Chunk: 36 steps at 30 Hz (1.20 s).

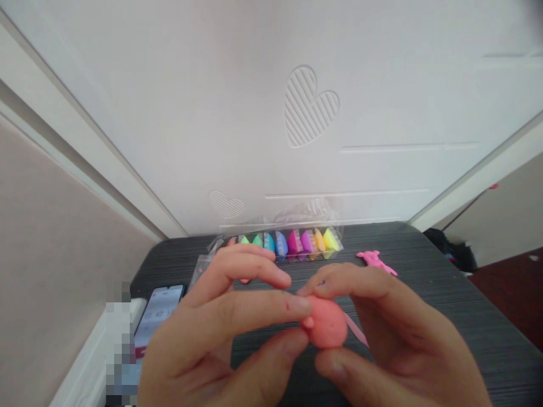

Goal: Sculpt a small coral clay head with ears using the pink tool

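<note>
A coral-pink ball of modelling clay [328, 323] is held up above the dark table, with a small nub sticking out on its left side. My right hand [394, 333] grips it between thumb below and index finger on top. From the left, my left hand [229, 333] closes thumb and index finger on the ball's edge by the nub; its other fingers are raised. Behind the ball, partly hidden by my right hand, shows a flat pink strip [356, 329] whose kind I cannot make out.
Clear plastic packaging with several colourful clay packs [280, 244] lies along the table's back edge. A small pink clay figure [375, 261] is at the back right. On the left lies a phone [159, 311]. A white panel with embossed hearts [311, 107] rises behind the dark table [449, 316].
</note>
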Each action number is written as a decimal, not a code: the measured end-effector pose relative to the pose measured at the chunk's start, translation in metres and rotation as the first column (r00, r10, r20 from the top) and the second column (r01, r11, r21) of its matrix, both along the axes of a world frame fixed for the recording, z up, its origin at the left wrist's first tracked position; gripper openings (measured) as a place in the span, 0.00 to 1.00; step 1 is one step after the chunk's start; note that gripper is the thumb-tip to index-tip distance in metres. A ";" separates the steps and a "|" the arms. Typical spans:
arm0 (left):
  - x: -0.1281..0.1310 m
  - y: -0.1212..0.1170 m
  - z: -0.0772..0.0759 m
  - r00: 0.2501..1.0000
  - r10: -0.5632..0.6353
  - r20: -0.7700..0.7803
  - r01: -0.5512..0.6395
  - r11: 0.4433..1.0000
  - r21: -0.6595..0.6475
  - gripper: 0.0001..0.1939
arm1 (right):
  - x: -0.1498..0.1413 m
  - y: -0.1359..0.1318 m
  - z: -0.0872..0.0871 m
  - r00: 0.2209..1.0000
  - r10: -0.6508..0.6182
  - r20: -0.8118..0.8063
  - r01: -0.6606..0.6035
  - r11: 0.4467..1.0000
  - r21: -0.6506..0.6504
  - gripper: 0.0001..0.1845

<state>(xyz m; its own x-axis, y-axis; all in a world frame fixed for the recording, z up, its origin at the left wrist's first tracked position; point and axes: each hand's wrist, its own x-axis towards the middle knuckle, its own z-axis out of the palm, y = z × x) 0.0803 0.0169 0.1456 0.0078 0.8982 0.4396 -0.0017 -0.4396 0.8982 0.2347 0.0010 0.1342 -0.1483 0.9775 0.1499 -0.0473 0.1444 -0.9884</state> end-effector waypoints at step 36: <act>-0.005 0.007 -0.005 0.959 -0.101 -0.265 0.162 0.962 0.218 0.10 | 0.001 0.001 0.004 0.958 -0.119 0.261 0.053 0.968 0.247 0.17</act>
